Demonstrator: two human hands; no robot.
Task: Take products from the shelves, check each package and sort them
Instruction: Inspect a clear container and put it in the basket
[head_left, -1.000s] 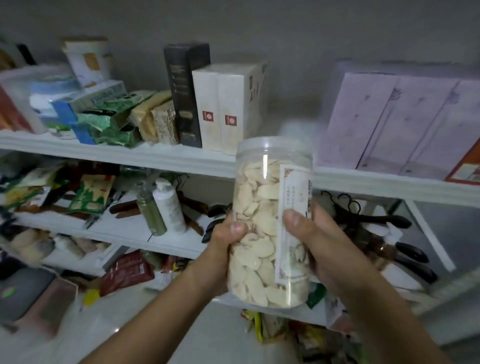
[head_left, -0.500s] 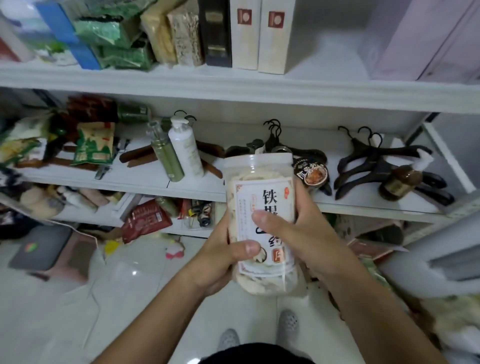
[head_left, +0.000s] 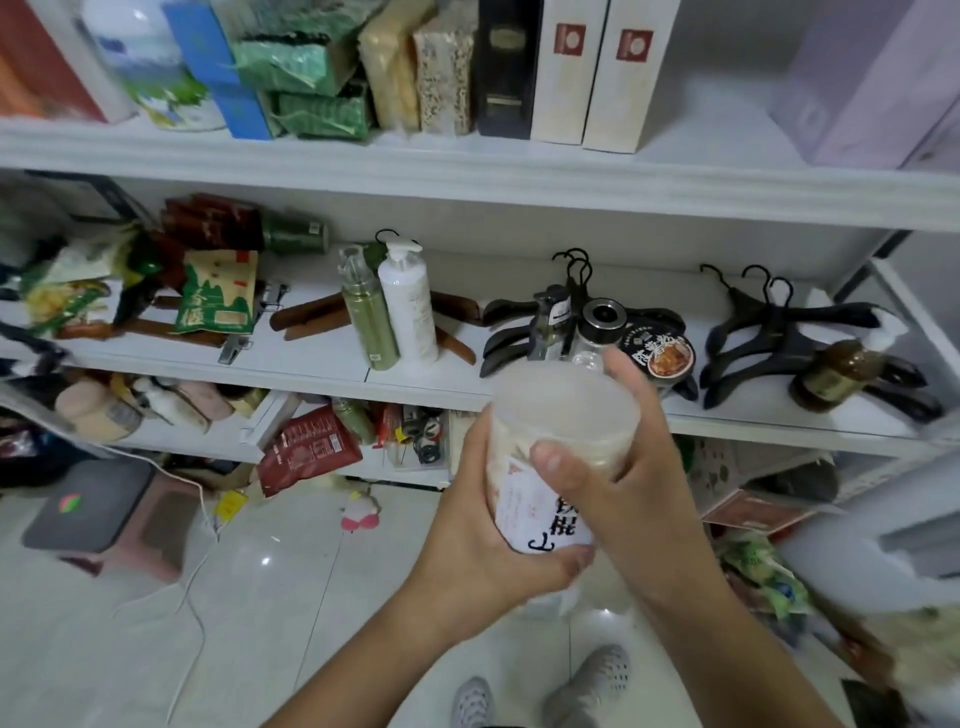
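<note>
A clear plastic jar (head_left: 563, 415) of pale dried slices, with a white label in black characters, is held in front of me below the middle shelf. It is tipped so its cloudy lid faces the camera. My left hand (head_left: 483, 525) grips its lower side from the left, thumb under the label. My right hand (head_left: 628, 478) wraps its upper right side, thumb across the front near the lid.
White shelves (head_left: 467, 171) carry boxes and tea packs on top. The middle shelf holds a white pump bottle (head_left: 408, 306), a green bottle (head_left: 369, 317), black hangers (head_left: 779, 327) and a brown bottle (head_left: 831, 376). A pink stool (head_left: 114, 519) stands on the tiled floor at left.
The jar came down from the top shelf level and was turned in both hands. It now tips with its lid toward me, and the view has dropped toward the floor.
</note>
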